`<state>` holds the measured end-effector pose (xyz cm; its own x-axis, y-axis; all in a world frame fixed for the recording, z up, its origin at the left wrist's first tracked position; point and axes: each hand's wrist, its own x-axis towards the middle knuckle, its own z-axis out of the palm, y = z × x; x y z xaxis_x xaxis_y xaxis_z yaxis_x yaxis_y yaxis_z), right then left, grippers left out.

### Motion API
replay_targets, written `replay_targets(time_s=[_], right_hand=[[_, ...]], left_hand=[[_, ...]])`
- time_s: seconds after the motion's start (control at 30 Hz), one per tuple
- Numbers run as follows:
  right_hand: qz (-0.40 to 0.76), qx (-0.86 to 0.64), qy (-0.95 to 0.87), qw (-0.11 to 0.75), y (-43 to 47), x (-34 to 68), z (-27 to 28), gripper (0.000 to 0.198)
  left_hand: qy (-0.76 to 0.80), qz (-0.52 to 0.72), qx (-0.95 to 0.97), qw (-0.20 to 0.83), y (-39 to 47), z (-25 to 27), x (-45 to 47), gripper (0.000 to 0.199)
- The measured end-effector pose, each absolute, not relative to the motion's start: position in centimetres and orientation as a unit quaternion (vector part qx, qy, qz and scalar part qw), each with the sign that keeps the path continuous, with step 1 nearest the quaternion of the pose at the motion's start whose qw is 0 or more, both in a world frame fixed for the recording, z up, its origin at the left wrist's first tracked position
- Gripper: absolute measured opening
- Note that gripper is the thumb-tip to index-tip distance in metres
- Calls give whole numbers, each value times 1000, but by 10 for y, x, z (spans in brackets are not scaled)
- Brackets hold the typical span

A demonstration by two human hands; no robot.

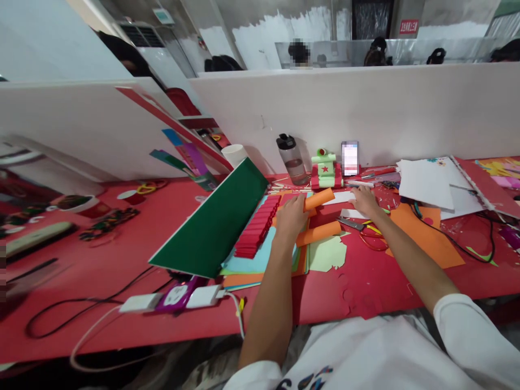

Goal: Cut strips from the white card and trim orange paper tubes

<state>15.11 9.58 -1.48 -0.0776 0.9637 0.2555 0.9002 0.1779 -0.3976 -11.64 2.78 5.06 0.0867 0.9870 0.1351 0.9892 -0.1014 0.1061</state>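
My left hand (291, 215) is closed around the end of an orange paper roll (320, 199). A second orange paper roll (320, 233) lies just below it, over light green paper (328, 253). Off to the right, my right hand (364, 200) has its fingers bent on the end of a white paper strip (340, 199); its fingertips are partly hidden. Scissors with yellow and red handles (368, 229) lie below that hand. Pleated red paper pieces (257, 230) rest on stacked coloured sheets (266, 262) left of my left hand.
A green board (215, 225) leans over the sheets. Behind stand a water bottle (293, 161), a green and red paper model (325, 172) and a phone (350, 158). Orange paper (433, 244) and a black cable (450, 244) lie right. A power strip (174, 298) sits front left.
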Motion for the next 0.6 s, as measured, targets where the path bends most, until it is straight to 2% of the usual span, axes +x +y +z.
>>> replay_targets(time_s=[0.13, 0.23, 0.27, 0.37, 0.6], right_hand=[[77, -620, -736, 258, 93, 159, -2, 21], [106, -599, -743, 281, 81, 179, 11, 22], [120, -588, -743, 297, 75, 187, 15, 23], [189, -522, -717, 421, 53, 212, 19, 26], [222, -529, -640, 511, 28, 240, 16, 31]], left_hand=[[-661, -86, -745, 16, 28, 48, -114, 32], [-651, -83, -754, 13, 27, 47, -111, 35], [-650, -82, -756, 11, 27, 47, -110, 37], [-643, -78, -762, 3, 25, 47, -103, 41], [-643, -74, -762, 3, 20, 53, -95, 43]])
